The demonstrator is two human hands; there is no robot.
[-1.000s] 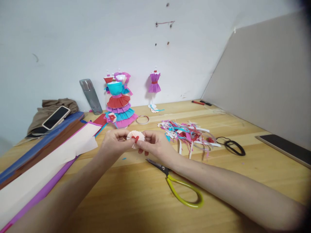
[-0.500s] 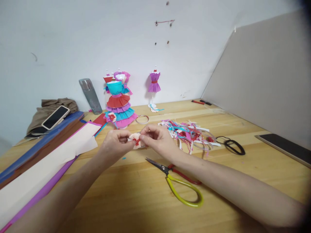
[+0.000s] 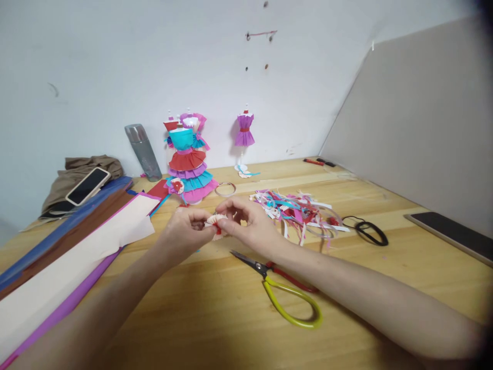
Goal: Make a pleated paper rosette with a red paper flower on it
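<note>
Between my two hands is a small pleated cream paper rosette (image 3: 216,222) with a red centre. My left hand (image 3: 188,226) pinches its left side between thumb and fingers. From the right, my right hand (image 3: 246,222) grips it with thumb and forefinger, so part of the rosette is hidden. Just below my right wrist lie scissors (image 3: 265,271), blades partly apart, with one yellow and one red handle. Behind my hands stand several small dress forms (image 3: 188,169) in ruffled paper dresses, one of which carries a similar rosette (image 3: 177,186).
A heap of paper scraps (image 3: 296,208) lies right of my hands, a black band (image 3: 372,232) beyond. Long paper sheets (image 3: 77,252) cover the left side. A tape roll (image 3: 225,189), bottle (image 3: 143,153), phone (image 3: 88,186) and a dress form in purple (image 3: 245,131) stand or lie behind.
The rosette has turned slightly in my fingers, and my right thumb now lies further across it. My left hand has shifted a little to the right. Everything else stays put.
</note>
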